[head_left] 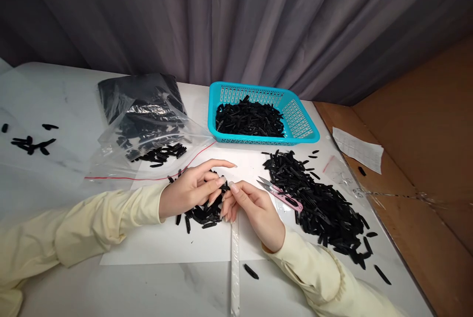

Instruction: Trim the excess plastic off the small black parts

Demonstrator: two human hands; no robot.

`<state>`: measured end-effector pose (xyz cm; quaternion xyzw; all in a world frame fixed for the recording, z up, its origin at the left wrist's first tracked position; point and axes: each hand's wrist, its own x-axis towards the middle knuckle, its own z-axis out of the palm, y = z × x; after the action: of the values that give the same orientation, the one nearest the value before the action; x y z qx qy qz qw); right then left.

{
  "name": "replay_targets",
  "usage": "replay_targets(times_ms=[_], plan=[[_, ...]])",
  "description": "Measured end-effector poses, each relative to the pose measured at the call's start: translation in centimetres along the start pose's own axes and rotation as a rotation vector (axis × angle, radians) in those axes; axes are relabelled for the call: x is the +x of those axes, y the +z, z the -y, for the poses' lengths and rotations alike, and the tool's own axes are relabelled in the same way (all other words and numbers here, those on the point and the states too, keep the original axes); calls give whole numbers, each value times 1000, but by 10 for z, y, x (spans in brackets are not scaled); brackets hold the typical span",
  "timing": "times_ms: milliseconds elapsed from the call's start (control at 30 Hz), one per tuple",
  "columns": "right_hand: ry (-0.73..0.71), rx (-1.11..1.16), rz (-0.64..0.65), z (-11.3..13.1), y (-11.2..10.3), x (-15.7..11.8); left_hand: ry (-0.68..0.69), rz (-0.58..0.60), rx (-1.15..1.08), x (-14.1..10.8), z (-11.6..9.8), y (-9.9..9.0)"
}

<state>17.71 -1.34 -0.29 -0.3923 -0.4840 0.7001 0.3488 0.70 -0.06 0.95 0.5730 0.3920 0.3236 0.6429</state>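
Piece: we have one dark piece [224, 187] up between our fingertips, over the middle of the surface [199, 287], well in from its right edge.
Right grip: our right hand [263, 211] looks closed on the end of the piece, thumb over fingers; a light pinch should do, as the piece is thin.
Left grip: our left hand [190, 190] meets the piece from the other side, index finger stretched out; we cannot tell whether it pinches or only steadies. We would do best to support one end while the other hand works.
Small pile: it [203, 214] lies just beneath our hands on the white sheet [158, 243]; we need our wrists high enough not to scatter it.
Strip: it [235, 267] runs from beneath our right hand toward the near side; our sleeve could drag it.
Snips: they [284, 196] lie at the big pile [328, 208], blades toward our hands, so we should reach for the pink handles.
Big pile: it spreads along the right edge; our right forearm should clear it.
Basket: it [258, 138] stands by the far edge, near the far right corner, holding more pieces.
Bag: it [148, 110] lies left of the basket by the far edge, pieces inside.
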Motion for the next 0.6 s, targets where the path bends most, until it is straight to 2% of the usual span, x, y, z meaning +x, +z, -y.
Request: replay_targets(times_ms=[600], plan=[[-16, 45, 26, 2, -1, -2, -30, 8, -50, 1, -2, -1]])
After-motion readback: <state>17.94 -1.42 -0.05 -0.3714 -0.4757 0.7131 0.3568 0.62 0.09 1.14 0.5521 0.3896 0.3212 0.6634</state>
